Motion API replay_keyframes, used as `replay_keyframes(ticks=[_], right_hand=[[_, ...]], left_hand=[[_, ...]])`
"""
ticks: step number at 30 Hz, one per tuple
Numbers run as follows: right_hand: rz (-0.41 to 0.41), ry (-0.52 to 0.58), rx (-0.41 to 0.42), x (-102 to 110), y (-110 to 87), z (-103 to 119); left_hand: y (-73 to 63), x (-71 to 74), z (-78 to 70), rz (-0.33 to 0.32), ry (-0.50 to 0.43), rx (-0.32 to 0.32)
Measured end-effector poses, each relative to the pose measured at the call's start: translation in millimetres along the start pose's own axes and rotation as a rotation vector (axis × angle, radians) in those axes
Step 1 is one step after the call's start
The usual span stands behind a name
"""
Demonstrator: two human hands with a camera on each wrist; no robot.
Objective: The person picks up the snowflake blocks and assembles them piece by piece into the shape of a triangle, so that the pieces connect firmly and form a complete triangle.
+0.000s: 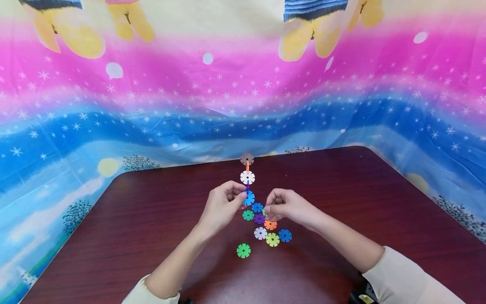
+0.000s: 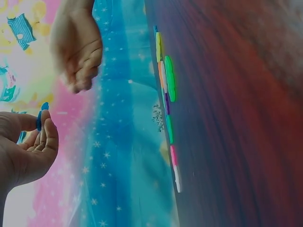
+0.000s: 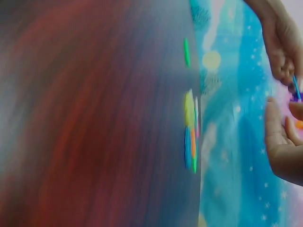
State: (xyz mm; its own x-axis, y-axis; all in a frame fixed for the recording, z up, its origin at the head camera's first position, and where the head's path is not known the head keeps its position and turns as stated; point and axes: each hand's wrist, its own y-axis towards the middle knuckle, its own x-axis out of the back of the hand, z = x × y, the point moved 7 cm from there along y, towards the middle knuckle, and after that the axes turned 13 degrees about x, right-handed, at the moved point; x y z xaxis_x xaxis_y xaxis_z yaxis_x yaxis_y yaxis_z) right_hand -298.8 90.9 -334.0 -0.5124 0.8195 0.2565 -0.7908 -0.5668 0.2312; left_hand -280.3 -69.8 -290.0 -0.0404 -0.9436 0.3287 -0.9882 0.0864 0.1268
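Note:
My left hand [image 1: 224,204] pinches a blue notched disc [image 1: 248,198] between thumb and fingers, held up off the table. Joined above it in a chain are an edge-on purple disc [image 1: 248,185], a white disc [image 1: 247,177], an edge-on orange disc [image 1: 247,167] and a brownish disc [image 1: 247,159]. To the right of the chain is my right hand [image 1: 290,207], its fingers loosely bent with nothing seen in them. In the left wrist view the blue disc [image 2: 40,120] shows between the left thumb and fingertips.
Loose discs lie on the dark red table [image 1: 171,261] below my hands: blue [image 1: 257,207], green [image 1: 248,215], purple [image 1: 259,218], orange [image 1: 270,224], white [image 1: 260,233], yellow-green [image 1: 272,239] and others. One green disc [image 1: 243,251] sits apart, nearer me. Behind hangs a printed cloth [image 1: 228,84].

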Motion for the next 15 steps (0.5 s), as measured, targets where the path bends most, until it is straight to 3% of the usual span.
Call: replay_keyframes(ticks=[7, 10, 15], right_hand=[[0.240, -0.369, -0.004, 4, -14.3, -12], [0.286, -0.472, 0.013, 4, -16.5, -16], [0.297, -0.551, -0.012, 7, -19.4, -22]], left_hand=[[1.6, 5.8, 1.6, 0.000, -0.062, 0.042], [2.9, 9.5, 2.8, -0.015, -0.040, 0.018], [3.0, 16.2, 4.6, -0.040, -0.037, 0.025]])
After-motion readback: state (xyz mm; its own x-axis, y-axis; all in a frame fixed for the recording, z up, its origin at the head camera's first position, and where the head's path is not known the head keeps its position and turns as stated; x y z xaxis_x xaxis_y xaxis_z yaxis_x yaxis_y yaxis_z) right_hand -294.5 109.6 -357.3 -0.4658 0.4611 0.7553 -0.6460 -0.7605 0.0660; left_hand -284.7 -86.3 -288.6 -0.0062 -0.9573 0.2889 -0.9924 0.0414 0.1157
